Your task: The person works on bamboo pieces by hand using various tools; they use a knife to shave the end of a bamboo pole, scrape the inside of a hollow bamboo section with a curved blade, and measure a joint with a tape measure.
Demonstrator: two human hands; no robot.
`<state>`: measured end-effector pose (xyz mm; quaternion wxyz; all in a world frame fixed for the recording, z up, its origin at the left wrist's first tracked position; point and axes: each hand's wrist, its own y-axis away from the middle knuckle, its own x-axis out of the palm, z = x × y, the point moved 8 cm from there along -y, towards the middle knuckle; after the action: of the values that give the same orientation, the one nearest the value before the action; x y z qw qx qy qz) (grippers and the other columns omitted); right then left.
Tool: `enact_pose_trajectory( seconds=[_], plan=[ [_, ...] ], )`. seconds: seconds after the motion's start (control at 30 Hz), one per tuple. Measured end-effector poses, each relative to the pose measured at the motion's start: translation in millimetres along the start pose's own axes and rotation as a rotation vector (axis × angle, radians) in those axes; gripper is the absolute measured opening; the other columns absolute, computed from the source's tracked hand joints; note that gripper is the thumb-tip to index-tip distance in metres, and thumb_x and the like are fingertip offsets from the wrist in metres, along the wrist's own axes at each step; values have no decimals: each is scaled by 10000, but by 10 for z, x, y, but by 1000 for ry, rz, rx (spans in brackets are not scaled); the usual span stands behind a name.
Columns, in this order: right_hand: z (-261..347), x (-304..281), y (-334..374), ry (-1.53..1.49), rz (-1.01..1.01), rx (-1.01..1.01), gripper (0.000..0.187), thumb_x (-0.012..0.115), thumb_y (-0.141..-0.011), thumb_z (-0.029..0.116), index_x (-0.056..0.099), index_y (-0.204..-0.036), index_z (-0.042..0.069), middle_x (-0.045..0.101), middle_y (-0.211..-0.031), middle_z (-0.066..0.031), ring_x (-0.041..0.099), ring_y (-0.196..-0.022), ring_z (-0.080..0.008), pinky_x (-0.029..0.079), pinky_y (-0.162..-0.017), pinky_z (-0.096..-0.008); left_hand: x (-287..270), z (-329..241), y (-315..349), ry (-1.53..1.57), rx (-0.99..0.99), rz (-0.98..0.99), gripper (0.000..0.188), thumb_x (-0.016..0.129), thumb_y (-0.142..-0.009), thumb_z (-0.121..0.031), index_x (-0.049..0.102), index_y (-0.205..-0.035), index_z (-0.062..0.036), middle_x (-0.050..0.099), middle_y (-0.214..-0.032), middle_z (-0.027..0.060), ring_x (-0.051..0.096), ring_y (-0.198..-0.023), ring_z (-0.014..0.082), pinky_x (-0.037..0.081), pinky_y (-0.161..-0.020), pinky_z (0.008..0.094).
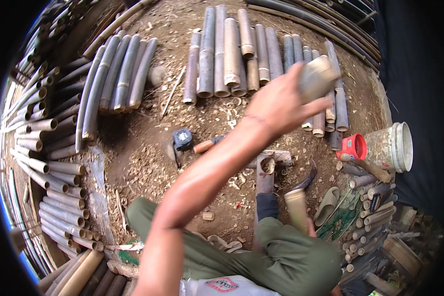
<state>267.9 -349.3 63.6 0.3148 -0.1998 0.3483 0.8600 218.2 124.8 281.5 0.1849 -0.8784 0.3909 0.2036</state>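
Clock positions read from centre of the head view. Left hand (283, 103) at 2 o'clock, its forearm crossing up from 7; fingers wrapped on a short bamboo section (321, 78), thumb stretched out along the near side. Section is held off the ground, motion-blurred, pale cut end towards 2. Right hand (312, 228) between 4 and 5 o'clock, mostly hidden by the green trousers (296, 251); fingertips show against a pale cylinder (296, 208), upper end leaning slightly towards 11. How far these fingers close: cannot tell. Just beyond the cylinder's top, a dark curved tool (308, 176); whether the two are joined, cannot tell. Wooden block (265, 181) with a hollowed end at 4 o'clock, left of the cylinder. At 9, near centre, black tape measure (183, 139) on the dirt floor (148, 167), with an orange-brown handle (203, 147) just beside it, partly behind the forearm. Slipper (326, 206) at 4, a bamboo pile (375, 217) farther out on the same line. Red container (347, 147) and whitish bucket (382, 143) side by side at 3. Long bamboo tubes (230, 54) lie in rows at 12, a second group (127, 74) at 10, a stack (64, 213) at 8. Pale chips scattered over the floor.
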Motion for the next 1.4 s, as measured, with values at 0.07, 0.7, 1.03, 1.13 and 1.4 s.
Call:
enact_pose_trajectory(
  seconds=[0.07, 0.7, 1.03, 1.13, 1.4],
  plan=[
    [-797, 129, -355, 145, -42, -224, 708, 799, -762, 275, 499, -1354, 27, 570, -1199, -195, 589, -1099, -342, 476, -939, -392, 474, 670, 116, -167, -52, 138, 888, 691, -833, -597, 347, -1429, -37, 604, -1206, 273, 654, -1069, 371, 551, -915, 458],
    [610, -315, -1723, -561, 57, 34, 579, 690, -808, 69, 470, -1337, -14, 605, -837, -37, 593, -725, -134, 498, -682, -290, 2005, 1373, 2295, 571, -915, 660, 915, 763, -845, -464, 347, -1449, 83, 633, -981, 147, 625, -891, 206, 539, -814, 318],
    [1452, 527, -1746, 320, 599, -137, 401, 632, -828, 163, 541, -1203, 54, 661, -968, -214, 638, -912, -447, 529, -777, -519, 2813, 1477, 1752, 821, -1133, 416, 703, 560, -924, -627, 633, -782, 57, 588, -611, 74, 577, -543, 140, 473, -550, 331],
    [1441, 640, -1965, 435, 564, -172, 304, 649, -860, 193, 548, -1111, 54, 674, -933, -217, 642, -857, -454, 514, -730, -545, 2920, 1721, 1673, 708, -1201, 361, 668, 497, -982, -479, 577, -599, 63, 554, -511, 101, 547, -494, 166, 464, -541, 349],
    [1961, 733, -2287, 755, 780, -321, 298, 632, -848, 155, 563, -1096, 7, 682, -808, -225, 677, -728, -404, 540, -632, -492, 2850, 1689, 1490, 1207, -1366, 58, 360, 477, -1016, -236, 634, -1180, 44, 496, -636, -19, 434, -541, 90, 370, -487, 252]
  ],
)
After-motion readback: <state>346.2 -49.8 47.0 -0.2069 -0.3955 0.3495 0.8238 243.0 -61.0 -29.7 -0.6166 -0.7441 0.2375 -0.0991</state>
